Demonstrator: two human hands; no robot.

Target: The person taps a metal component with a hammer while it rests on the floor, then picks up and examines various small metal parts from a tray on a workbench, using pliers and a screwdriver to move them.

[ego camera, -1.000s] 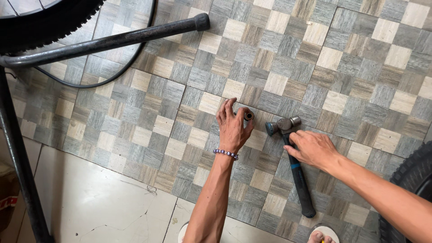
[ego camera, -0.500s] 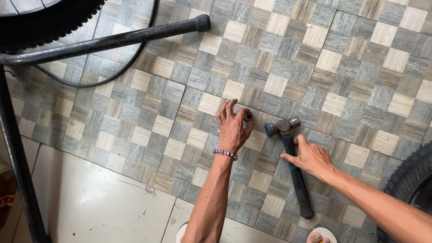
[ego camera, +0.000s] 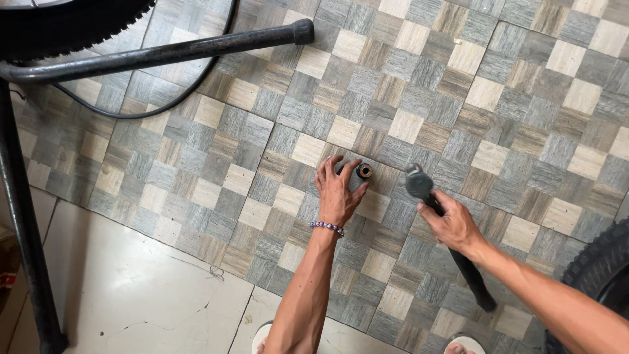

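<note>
My left hand (ego camera: 338, 191) rests on the tiled floor, fingers spread around a small dark cylindrical part (ego camera: 364, 172) with an orange-brown ring at its open end, standing upright on a tile. A purple bead bracelet (ego camera: 326, 227) circles that wrist. My right hand (ego camera: 452, 226) grips the black handle of a hammer (ego camera: 473, 278) close below its metal head (ego camera: 418, 181). The hammer is raised off the floor, its head hanging just right of the cylindrical part.
A black metal stand with a long tube (ego camera: 164, 54) runs across the upper left, and its leg (ego camera: 26, 216) goes down the left edge. Knobby tyres show at top left (ego camera: 65, 23) and bottom right (ego camera: 599, 269). A black cable (ego camera: 177, 98) curves on the checkered floor (ego camera: 511, 98).
My right hand closed on the hammer handle and lifted the hammer off the floor, swinging its head up beside the cylindrical part. My left hand stayed by the part.
</note>
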